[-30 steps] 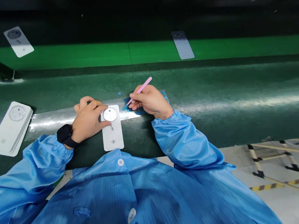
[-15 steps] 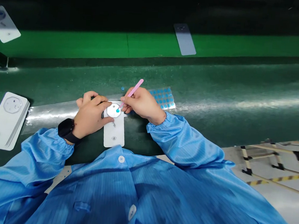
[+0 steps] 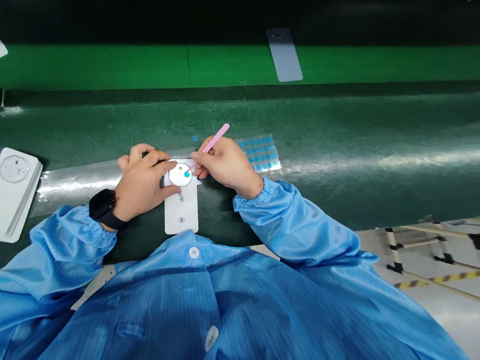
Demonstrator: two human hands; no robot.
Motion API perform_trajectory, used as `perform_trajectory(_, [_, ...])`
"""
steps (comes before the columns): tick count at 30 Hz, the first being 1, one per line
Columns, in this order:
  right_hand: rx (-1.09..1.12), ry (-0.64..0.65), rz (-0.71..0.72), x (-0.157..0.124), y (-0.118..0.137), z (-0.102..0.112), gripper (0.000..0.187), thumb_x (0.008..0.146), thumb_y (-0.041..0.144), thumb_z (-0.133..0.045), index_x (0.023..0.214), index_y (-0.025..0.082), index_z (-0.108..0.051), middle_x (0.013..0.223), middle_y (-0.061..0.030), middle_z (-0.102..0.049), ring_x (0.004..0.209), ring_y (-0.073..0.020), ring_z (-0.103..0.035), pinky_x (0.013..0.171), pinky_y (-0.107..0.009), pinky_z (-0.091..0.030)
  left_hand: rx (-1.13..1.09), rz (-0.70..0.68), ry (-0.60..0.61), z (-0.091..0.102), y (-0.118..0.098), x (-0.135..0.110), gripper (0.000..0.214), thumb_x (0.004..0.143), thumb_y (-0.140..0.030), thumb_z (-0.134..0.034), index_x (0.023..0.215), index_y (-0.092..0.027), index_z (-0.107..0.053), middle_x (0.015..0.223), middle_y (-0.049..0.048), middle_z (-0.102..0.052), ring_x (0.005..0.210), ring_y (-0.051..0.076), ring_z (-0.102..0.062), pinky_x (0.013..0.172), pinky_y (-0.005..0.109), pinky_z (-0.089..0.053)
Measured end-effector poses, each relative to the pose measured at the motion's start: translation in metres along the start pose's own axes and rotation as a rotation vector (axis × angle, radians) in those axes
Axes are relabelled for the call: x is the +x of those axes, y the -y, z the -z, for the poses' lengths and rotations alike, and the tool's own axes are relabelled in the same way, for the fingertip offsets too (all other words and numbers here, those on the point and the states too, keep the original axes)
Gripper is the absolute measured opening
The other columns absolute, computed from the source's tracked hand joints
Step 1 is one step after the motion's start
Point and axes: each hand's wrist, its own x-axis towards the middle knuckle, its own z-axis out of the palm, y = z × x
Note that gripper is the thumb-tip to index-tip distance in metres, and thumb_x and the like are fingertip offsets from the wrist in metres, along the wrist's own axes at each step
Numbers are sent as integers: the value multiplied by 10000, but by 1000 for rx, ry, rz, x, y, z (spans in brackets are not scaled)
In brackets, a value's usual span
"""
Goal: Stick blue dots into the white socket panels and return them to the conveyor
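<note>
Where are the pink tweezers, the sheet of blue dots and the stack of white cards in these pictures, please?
pink tweezers (image 3: pixel 214 142), head view, on the upper end of the shaft
sheet of blue dots (image 3: pixel 260 152), head view, on the middle of the sheet
stack of white cards (image 3: pixel 5 196), head view, on the top card

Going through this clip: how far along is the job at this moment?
Done: one white card lies apart from the stack, and no blue dot looks seated on its round disc yet. In hand: the right hand holds pink tweezers with a blue dot at the tip on that disc, while the left hand steadies the card. Left: apparently the stacked cards and the dots on the sheet.
</note>
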Motion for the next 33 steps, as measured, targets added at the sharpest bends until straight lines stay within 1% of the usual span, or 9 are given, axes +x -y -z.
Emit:
perform_trajectory(7, [-28, -20, 0, -2, 1, -2, 198, 880, 132, -654, 706, 168, -566, 571, -37, -701, 490, -135, -674, 450, -189, -541, 12, 17, 1, 0, -1, 0, 439, 764, -414, -794, 1175, -271, -733, 1205, 109, -669, 1244, 393, -418, 947, 566, -380])
perform_trajectory(13, [-45, -33, -9, -3, 3, -3, 203, 878, 135, -659, 709, 181, -557, 573, -39, -698, 502, -160, -681, 463, -224, -545, 23, 22, -6, 0, -2, 0, 434, 758, -410, -802, 1163, -268, -737, 1213, 113, -666, 1243, 393, -427, 945, 567, -392])
perform_trajectory(18, [-94, -39, 15, -3, 3, -3, 217, 876, 133, -662, 694, 192, -560, 540, -19, -674, 510, -165, -687, 465, -225, -531, 38, 20, -8, 0, -2, -1, 437, 756, -409, -807, 1160, -258, -739, 1219, 117, -663, 1237, 393, -433, 946, 568, -394])
perform_trajectory(24, [-121, -35, 61, -1, -2, -3, 208, 879, 163, -667, 708, 202, -555, 566, -12, -683, 523, -170, -684, 502, -256, -542, 46, 24, -1, 0, -2, -1, 436, 763, -410, -799, 1169, -265, -735, 1225, 121, -647, 1251, 395, -419, 942, 561, -392])
perform_trajectory(28, [-153, -34, 72, -2, -3, -3, 197, 885, 177, -654, 721, 204, -548, 588, -21, -690, 555, -187, -697, 535, -281, -556, 60, 15, -5, 0, -2, -2, 430, 782, -422, -780, 1181, -271, -727, 1226, 120, -639, 1255, 390, -412, 945, 553, -385])
perform_trajectory(33, [-148, -40, 102, -3, -4, -3, 182, 882, 176, -658, 738, 202, -550, 604, -22, -698, 573, -185, -704, 556, -280, -564, 62, -38, 4, 1, -3, -3, 366, 820, -385, -750, 1176, -298, -740, 1232, 115, -632, 1248, 383, -401, 932, 535, -376])
